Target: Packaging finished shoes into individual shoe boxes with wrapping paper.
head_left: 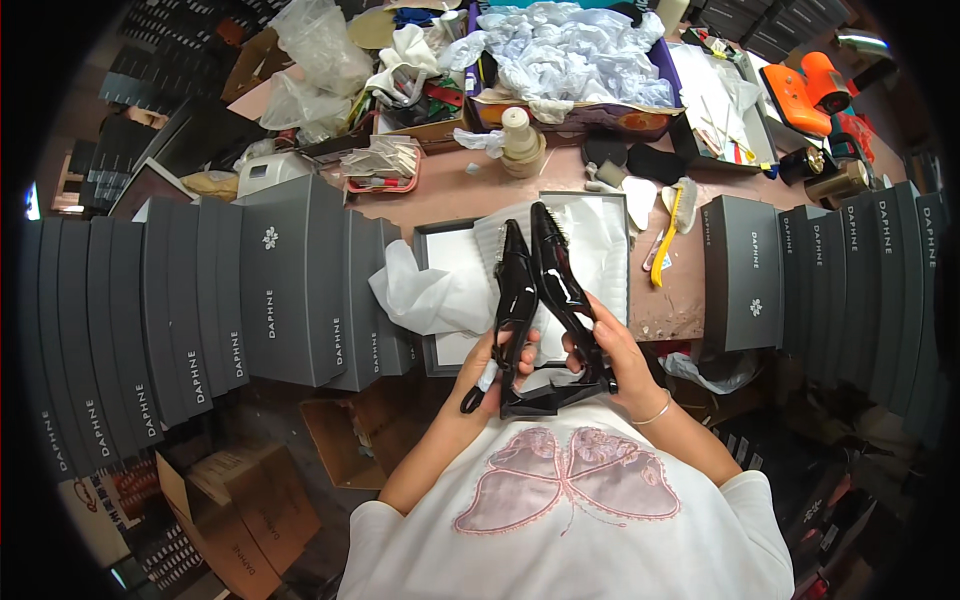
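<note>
We hold two glossy black pointed-toe heeled shoes, one in each hand, side by side above an open grey shoe box [436, 300] lined with white tissue paper [425, 295]. Our left hand [497, 362] is curled around the heel end of the left shoe [514, 290], fingers wrapped on its back strap. Our right hand [606, 352] grips the right shoe [560, 285] near its heel, fingers pressed together along the side; one thin bracelet [655, 412] sits on that wrist. The two toes point away from us and lie just beside each other, nearly touching.

To our left stands a long row of closed grey shoe boxes [290, 280], more than ten, on edge and packed together. To our right is a second row [860, 290] of about seven like them. Behind the open box, on the pinkish worktable [450, 190], we see one yellow-handled brush [670, 235], one roll of tape [520, 140], and one purple tray [575, 60] heaped with crumpled white paper. Two orange tools [810, 90] lie at the far right. Brown cartons [240, 510] sit on the floor at lower left.
</note>
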Available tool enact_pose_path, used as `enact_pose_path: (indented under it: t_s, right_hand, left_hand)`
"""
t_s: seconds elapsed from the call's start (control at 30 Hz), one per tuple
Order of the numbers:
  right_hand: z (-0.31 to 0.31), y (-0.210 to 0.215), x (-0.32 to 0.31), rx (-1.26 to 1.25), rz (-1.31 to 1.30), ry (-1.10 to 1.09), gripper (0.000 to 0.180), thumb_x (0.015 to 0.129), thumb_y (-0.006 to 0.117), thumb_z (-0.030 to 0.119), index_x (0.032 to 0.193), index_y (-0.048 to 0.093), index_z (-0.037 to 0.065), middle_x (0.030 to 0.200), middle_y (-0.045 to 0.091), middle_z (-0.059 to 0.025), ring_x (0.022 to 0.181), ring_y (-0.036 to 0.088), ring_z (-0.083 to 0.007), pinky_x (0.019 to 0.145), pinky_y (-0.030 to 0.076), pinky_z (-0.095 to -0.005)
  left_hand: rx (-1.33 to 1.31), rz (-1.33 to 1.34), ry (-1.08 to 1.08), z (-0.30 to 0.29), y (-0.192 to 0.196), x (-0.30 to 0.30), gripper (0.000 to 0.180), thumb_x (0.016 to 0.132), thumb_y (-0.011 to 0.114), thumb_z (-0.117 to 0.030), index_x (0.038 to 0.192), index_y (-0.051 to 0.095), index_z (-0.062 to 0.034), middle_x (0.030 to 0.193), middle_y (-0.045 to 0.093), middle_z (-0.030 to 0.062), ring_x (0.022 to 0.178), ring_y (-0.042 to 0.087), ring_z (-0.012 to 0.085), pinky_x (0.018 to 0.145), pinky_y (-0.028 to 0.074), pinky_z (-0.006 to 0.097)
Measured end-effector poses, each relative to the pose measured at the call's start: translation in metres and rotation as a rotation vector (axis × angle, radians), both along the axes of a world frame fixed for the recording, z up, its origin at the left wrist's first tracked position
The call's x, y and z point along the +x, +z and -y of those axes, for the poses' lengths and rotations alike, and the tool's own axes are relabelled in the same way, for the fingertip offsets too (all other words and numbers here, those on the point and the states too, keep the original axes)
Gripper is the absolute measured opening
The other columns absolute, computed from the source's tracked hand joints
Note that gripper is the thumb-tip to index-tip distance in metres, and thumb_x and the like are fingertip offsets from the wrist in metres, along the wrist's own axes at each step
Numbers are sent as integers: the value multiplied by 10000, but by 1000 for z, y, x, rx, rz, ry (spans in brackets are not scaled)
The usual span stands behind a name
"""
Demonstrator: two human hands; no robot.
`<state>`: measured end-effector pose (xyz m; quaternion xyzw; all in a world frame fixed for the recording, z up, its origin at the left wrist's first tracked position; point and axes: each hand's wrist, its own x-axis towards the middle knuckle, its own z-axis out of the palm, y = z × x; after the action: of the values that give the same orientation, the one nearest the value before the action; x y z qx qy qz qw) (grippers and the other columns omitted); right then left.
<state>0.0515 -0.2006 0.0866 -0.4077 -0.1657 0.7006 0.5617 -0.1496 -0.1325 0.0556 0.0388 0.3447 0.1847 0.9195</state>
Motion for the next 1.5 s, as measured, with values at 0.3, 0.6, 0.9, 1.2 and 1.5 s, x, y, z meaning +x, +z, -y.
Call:
enact_pose_path:
  t_s: [0.3, 0.6, 0.9, 1.2, 1.5]
  right_hand:
    - [10, -5, 4, -29, -8, 4, 621, 915, 487, 314, 1437, 295, 38, 904, 570, -95, 730, 554, -138, 672, 461, -259]
    - [13, -2, 4, 67, 153, -21, 673, 866, 525, 322, 1422, 313, 8, 968, 571, -94, 751, 554, -128, 657, 463, -253]
    - [9, -29, 29, -52, 146, -256, 552, 858, 536, 207, 1353, 405, 0, 885, 581, -82, 762, 568, -121, 616, 488, -250]
    - [5, -70, 36, -17, 933, -65, 406, 895, 572, 216, 1233, 525, -3, 1416, 354, -124, 1001, 551, -192, 846, 452, -299]
    - [-13, 35, -3, 292, 942, 375, 379, 748, 778, 313, 750, 545, 15, 878, 598, -99, 886, 570, -225, 845, 424, -341]
  left_hand:
    - [37, -30, -25, 5, 0, 6, 393, 884, 584, -361, 1037, 547, -1, 759, 554, 30, 639, 558, 88, 477, 426, 177]
    - [84, 46, -57, 3, 3, 8, 375, 869, 581, -368, 1020, 538, -28, 759, 541, 12, 641, 541, 76, 470, 405, 173]
    - [56, -8, -33, -4, 9, 17, 333, 862, 576, -352, 1004, 524, -55, 753, 517, -10, 631, 521, 62, 507, 398, 165]
    - [-6, -9, -27, -5, 4, 27, 368, 868, 577, -369, 1024, 538, -38, 767, 558, 11, 642, 560, 81, 509, 424, 171]
    - [313, -274, 162, 0, 6, 42, 337, 896, 570, -340, 1024, 549, -29, 770, 563, 34, 600, 569, 110, 540, 496, 219]
